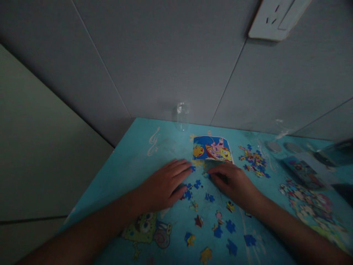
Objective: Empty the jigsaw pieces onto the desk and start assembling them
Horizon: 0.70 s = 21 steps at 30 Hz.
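My left hand (171, 183) lies flat on the blue tabletop, fingers stretched out, its fingertips by a blue jigsaw piece (193, 168). My right hand (231, 181) is closed in a pinch, thumb and forefinger at a small blue jigsaw piece (209, 176). Between and below the hands are scattered loose jigsaw pieces, among them a blue piece (209, 197), a dark red piece (199, 221) and a yellow piece (206, 254). Just beyond both hands lies a picture card (212, 148) with cartoon figures on a blue ground.
A clear jar (182, 117) stands against the wall. Right of the card is a pile of mixed jigsaw pieces (254, 160). Farther right are round lids (274, 147), a printed packet (305, 173) and another heap of pieces (311, 202). A wall socket (278, 18) is above.
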{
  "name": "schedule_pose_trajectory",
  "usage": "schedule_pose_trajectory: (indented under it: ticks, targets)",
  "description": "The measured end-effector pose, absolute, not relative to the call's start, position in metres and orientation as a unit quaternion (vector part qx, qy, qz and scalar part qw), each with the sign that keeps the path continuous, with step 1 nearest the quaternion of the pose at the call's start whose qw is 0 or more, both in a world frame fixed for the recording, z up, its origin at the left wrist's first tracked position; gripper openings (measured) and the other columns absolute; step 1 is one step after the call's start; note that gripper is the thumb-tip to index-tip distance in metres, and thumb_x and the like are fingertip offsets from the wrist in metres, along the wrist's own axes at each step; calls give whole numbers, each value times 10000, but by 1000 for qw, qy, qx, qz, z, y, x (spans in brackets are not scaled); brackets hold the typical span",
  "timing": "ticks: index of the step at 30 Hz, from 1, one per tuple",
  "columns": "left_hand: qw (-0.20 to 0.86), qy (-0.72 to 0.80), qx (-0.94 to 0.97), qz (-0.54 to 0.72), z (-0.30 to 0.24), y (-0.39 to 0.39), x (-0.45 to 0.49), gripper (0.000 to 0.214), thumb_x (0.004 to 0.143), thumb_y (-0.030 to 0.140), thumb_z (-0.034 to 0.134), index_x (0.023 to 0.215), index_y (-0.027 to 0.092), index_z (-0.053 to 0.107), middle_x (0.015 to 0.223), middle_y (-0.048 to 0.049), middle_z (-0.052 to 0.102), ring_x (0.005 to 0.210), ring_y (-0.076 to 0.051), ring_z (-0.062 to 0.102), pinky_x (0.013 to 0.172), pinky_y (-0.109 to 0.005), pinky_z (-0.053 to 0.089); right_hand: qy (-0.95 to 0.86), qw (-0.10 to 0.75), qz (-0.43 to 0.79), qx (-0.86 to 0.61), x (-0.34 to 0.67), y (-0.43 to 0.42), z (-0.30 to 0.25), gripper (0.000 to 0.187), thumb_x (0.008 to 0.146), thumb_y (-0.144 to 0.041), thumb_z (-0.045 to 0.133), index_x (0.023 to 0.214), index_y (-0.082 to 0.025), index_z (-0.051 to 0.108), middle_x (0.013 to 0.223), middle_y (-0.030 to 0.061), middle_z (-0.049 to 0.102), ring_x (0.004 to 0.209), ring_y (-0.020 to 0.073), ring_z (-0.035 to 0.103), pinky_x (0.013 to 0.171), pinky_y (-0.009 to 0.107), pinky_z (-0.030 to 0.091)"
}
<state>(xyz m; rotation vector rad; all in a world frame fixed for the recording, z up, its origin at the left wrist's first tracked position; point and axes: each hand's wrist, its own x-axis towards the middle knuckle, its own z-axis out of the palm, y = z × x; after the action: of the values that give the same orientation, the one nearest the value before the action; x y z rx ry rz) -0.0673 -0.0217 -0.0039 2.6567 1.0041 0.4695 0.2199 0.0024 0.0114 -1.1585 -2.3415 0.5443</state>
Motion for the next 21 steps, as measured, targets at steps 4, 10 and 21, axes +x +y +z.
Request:
schedule_pose_trajectory:
  ticks: [4, 10, 21]
  targets:
    - [141, 343, 915, 157, -3, -21, -68, 575, 1002, 306, 509, 1541, 212, 333, 1572, -95, 412, 1484, -256, 339, 1244, -522, 286, -855, 240, 197, -416, 220, 3, 10, 174, 927, -164, 597, 1017, -234, 728, 916, 31, 744, 833, 184, 690, 798, 362, 555]
    - [159, 330, 912, 183, -4, -18, -69, 465, 1007, 205, 439, 1471, 235, 447, 1511, -70, 495, 1449, -239, 397, 1236, -527, 300, -862, 238, 187, -407, 219, 1, 12, 183, 942, -156, 576, 1019, -231, 725, 925, 37, 738, 840, 182, 688, 810, 356, 553]
    - [218, 385, 819, 366, -3, -12, -77, 361, 982, 84, 352, 1216, 181, 610, 1198, -88, 648, 1142, -180, 610, 1017, -399, 516, -883, 221, 130, -392, 218, -1, 13, 183, 964, -201, 566, 1050, -217, 727, 965, 70, 725, 901, 233, 673, 860, 441, 544]
